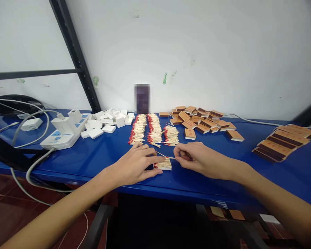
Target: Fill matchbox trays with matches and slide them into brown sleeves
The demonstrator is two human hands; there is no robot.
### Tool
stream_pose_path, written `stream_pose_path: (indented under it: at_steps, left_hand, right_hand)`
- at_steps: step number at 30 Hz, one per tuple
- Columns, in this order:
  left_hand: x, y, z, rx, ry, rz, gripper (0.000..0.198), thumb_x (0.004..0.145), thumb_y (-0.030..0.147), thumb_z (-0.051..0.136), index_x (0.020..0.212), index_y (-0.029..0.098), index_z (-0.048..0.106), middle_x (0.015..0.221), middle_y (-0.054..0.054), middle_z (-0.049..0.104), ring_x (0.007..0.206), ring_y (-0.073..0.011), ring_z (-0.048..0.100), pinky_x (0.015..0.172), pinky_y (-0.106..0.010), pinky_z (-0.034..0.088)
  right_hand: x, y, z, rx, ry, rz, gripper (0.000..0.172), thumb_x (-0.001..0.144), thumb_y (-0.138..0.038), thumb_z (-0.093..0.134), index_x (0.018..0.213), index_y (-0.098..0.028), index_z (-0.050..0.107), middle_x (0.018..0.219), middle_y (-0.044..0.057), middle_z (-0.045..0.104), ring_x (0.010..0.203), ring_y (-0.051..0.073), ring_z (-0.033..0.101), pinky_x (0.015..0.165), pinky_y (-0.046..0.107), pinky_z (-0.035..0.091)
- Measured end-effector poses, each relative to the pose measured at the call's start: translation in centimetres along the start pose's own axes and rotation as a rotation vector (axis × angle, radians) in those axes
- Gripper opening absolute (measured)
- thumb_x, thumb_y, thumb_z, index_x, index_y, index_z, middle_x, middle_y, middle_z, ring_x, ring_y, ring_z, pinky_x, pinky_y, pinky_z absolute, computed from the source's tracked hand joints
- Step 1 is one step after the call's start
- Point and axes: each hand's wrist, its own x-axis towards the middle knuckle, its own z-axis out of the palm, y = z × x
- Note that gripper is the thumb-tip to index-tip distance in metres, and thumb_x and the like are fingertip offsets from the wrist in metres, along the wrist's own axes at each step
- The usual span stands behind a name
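Near the front edge of the blue table lies a small white matchbox tray (170, 166) filled with red-tipped matches (161, 164). My left hand (134, 164) steadies it, thumb along the near side and index finger over the far side. My right hand (194, 157) pinches a single match (171, 158) between thumb and forefinger, its red head over the tray's far right part. A loose match (160, 154) lies just beyond the tray. Farther back, rows of matches (154, 129) are laid out on the table.
White empty-looking trays (109, 119) are heaped at back left, beside a power strip (64, 136) with cables. Orange-brown matchboxes (202, 121) pile up at back right. Flat matchbox sleeves (282, 143) lie far right. A black metal frame (79, 58) rises at left.
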Motion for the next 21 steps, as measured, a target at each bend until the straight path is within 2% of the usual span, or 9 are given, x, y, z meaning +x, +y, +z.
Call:
stream_pose_path:
  at_steps: [9,16,21]
  left_hand:
    - [0.0,-0.1,0.0,-0.085,0.004,-0.036,0.036,0.096,0.041,0.053,0.126,0.024,0.061,0.11,-0.006,0.065,0.103,-0.0214,0.059,0.093,-0.036,0.038]
    - [1.0,-0.6,-1.2,-0.073,-0.085,0.027,0.053,0.092,0.036,0.055,0.143,0.024,0.045,0.106,-0.007,0.063,0.096,-0.0242,0.061,0.086,-0.036,0.046]
    - [1.5,-0.8,-1.5,-0.086,-0.121,0.061,0.045,0.09,0.033,0.056,0.135,0.025,0.055,0.107,-0.007,0.061,0.091,-0.0227,0.062,0.084,-0.034,0.047]
  right_hand:
    - [0.1,0.1,-0.2,0.049,0.008,-0.005,0.015,0.091,-0.029,0.047,0.079,-0.022,0.049,0.062,-0.004,0.049,0.057,0.012,0.041,0.055,0.025,0.028]
    - [0.1,0.6,-0.3,0.093,0.012,0.004,0.015,0.092,-0.03,0.046,0.08,-0.022,0.05,0.062,-0.005,0.046,0.057,0.012,0.04,0.055,0.026,0.029]
    - [-0.2,0.6,-0.6,0.125,0.049,0.0,0.018,0.094,-0.032,0.045,0.078,-0.022,0.047,0.061,-0.005,0.046,0.057,0.012,0.039,0.054,0.025,0.029]
